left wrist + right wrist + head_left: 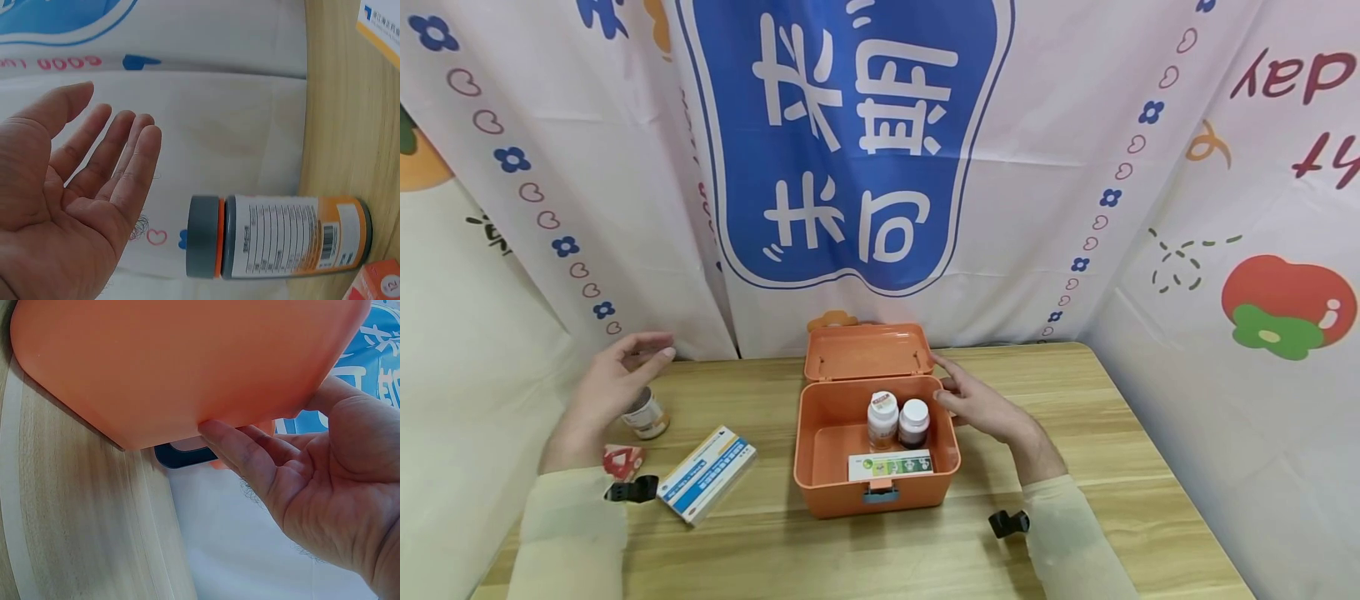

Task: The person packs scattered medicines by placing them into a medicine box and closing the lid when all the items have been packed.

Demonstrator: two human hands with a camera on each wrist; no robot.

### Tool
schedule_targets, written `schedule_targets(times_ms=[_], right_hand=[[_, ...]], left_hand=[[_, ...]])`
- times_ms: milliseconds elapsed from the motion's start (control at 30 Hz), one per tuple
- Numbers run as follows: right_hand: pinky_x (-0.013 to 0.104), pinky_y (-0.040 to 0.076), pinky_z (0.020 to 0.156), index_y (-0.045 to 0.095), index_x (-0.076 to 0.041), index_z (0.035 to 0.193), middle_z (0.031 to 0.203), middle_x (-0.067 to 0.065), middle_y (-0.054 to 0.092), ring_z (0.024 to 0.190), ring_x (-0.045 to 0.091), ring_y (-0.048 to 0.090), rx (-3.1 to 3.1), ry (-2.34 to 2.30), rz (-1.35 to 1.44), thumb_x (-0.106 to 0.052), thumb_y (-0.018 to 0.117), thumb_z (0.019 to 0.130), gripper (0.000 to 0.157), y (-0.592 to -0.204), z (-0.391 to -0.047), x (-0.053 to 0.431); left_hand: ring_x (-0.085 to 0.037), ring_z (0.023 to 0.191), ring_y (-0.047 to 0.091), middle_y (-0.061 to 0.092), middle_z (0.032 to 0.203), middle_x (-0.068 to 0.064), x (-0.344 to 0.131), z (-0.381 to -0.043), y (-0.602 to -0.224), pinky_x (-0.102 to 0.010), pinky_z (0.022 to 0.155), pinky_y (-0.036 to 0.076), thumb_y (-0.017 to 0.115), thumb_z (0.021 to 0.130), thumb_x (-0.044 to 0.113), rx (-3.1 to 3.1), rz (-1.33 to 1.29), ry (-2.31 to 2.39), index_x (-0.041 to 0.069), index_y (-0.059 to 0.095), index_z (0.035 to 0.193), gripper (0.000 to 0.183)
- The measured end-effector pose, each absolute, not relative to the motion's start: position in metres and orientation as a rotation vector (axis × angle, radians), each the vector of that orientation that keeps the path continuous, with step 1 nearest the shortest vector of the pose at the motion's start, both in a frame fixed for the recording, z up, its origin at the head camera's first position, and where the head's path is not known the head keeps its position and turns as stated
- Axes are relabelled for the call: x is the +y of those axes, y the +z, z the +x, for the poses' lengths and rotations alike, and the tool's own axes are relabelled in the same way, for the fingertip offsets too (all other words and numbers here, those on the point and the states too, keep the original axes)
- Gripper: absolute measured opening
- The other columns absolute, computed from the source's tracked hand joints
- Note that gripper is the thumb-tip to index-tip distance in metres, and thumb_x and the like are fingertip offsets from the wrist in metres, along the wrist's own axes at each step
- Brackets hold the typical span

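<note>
My left hand (612, 382), fingers loosely bent and holding nothing, is raised at the left just above a dark-capped bottle (281, 237) with a white and orange label. An orange storage box (835, 502) stands with its lid (868, 352) tipped back. My right hand (981, 408) grips its right rear rim, the thumb over the edge and fingers (240, 447) against the outer wall. Inside the box are a white bottle (882, 421), a smaller white-capped bottle (914, 423) and a white-green carton (891, 465).
A flat blue-and-white medicine carton (706, 475) lies on the wooden table (760, 550) left of the box. A small red packet (622, 461) is partly hidden beside my left forearm. Behind the table hangs a printed white curtain (1030, 208).
</note>
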State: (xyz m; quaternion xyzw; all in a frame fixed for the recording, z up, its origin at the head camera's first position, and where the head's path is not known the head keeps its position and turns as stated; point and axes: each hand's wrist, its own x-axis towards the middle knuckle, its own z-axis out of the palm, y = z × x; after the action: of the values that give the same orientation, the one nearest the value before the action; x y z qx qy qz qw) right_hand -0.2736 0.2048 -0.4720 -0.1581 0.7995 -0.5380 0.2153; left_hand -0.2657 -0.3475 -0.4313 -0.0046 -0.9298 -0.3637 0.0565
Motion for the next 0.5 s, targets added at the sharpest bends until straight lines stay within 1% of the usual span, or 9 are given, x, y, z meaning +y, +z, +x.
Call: schedule_targets(times_ms=[67, 100, 133, 167, 267, 333, 367, 467, 500], right_hand=[[0.052, 0.062, 0.099, 0.01, -0.028, 0.171, 0.154, 0.023, 0.054, 0.129, 0.036, 0.067, 2.219, -1.491, -0.436, -0.023, 0.049, 0.111, 0.071, -0.472, -0.273, 0.205], [0.052, 0.062, 0.099, 0.01, -0.028, 0.171, 0.154, 0.023, 0.054, 0.129, 0.036, 0.067, 2.22, -1.49, -0.434, -0.023, 0.049, 0.111, 0.071, -0.472, -0.273, 0.205], [0.052, 0.062, 0.099, 0.01, -0.028, 0.171, 0.153, 0.023, 0.055, 0.129, 0.036, 0.067, 2.221, -1.491, -0.431, -0.023, 0.049, 0.111, 0.071, -0.472, -0.273, 0.205], [0.052, 0.062, 0.099, 0.01, -0.027, 0.171, 0.153, 0.023, 0.054, 0.129, 0.036, 0.067, 2.223, -1.488, -0.434, -0.023, 0.049, 0.111, 0.071, -0.472, -0.273, 0.205], [0.053, 0.062, 0.099, 0.01, -0.027, 0.171, 0.154, 0.024, 0.054, 0.129, 0.036, 0.067, 2.228, -1.487, -0.431, -0.024, 0.049, 0.111, 0.071, -0.473, -0.273, 0.206], [0.053, 0.062, 0.099, 0.01, -0.027, 0.171, 0.154, 0.024, 0.054, 0.13, 0.036, 0.066, 2.233, -1.483, -0.427, -0.024, 0.049, 0.111, 0.071, -0.473, -0.273, 0.206], [0.053, 0.062, 0.099, 0.01, -0.027, 0.171, 0.154, 0.024, 0.054, 0.13, 0.036, 0.066, 2.236, -1.481, -0.427, -0.024, 0.049, 0.111, 0.071, -0.473, -0.273, 0.206], [0.054, 0.062, 0.1, 0.011, -0.028, 0.171, 0.154, 0.023, 0.053, 0.131, 0.036, 0.066, 2.236, -1.48, -0.42, -0.024, 0.05, 0.111, 0.071, -0.473, -0.273, 0.205], [0.054, 0.062, 0.1, 0.012, -0.029, 0.17, 0.155, 0.022, 0.054, 0.131, 0.036, 0.065, 2.237, -1.48, -0.413, -0.024, 0.05, 0.11, 0.071, -0.473, -0.273, 0.205]], left_hand=[[-0.042, 0.133, 0.058, 0.056, 0.152, -0.02, -0.353, -0.265, -0.432, -0.038, 0.097, 0.054, 0.052, 0.107, 0.055, -2.814, 0.012, -1.092, 0.014, 0.049, 0.156, 0.063], [-0.039, 0.133, 0.058, 0.056, 0.152, -0.02, -0.355, -0.265, -0.432, -0.03, 0.093, 0.053, 0.052, 0.107, 0.054, -2.811, 0.027, -1.092, 0.014, 0.049, 0.156, 0.063], [-0.034, 0.131, 0.059, 0.055, 0.152, -0.02, -0.357, -0.264, -0.433, -0.022, 0.089, 0.05, 0.052, 0.107, 0.054, -2.805, 0.042, -1.099, 0.013, 0.049, 0.156, 0.064], [-0.026, 0.127, 0.06, 0.055, 0.153, -0.02, -0.359, -0.264, -0.433, -0.015, 0.085, 0.047, 0.053, 0.107, 0.054, -2.802, 0.056, -1.104, 0.013, 0.049, 0.155, 0.064], [0.0, 0.115, 0.059, 0.052, 0.154, -0.021, -0.366, -0.263, -0.435, -0.007, 0.08, 0.046, 0.054, 0.107, 0.053, -2.766, 0.076, -1.198, 0.01, 0.047, 0.156, 0.066], [0.014, 0.106, 0.054, 0.053, 0.152, -0.017, -0.37, -0.262, -0.436, -0.005, 0.08, 0.048, 0.055, 0.107, 0.052, -2.739, 0.086, -1.261, 0.009, 0.046, 0.157, 0.066], [0.018, 0.102, 0.053, 0.055, 0.149, -0.013, -0.373, -0.262, -0.437, -0.004, 0.079, 0.048, 0.055, 0.107, 0.051, -2.73, 0.089, -1.277, 0.009, 0.046, 0.157, 0.066], [0.02, 0.098, 0.056, 0.057, 0.142, -0.003, -0.379, -0.26, -0.438, -0.004, 0.078, 0.049, 0.056, 0.107, 0.05, -2.711, 0.1, -1.309, 0.009, 0.045, 0.158, 0.066], [0.02, 0.098, 0.056, 0.057, 0.142, -0.002, -0.381, -0.259, -0.438, -0.003, 0.078, 0.048, 0.055, 0.107, 0.05, -2.712, 0.107, -1.301, 0.009, 0.044, 0.158, 0.066]])
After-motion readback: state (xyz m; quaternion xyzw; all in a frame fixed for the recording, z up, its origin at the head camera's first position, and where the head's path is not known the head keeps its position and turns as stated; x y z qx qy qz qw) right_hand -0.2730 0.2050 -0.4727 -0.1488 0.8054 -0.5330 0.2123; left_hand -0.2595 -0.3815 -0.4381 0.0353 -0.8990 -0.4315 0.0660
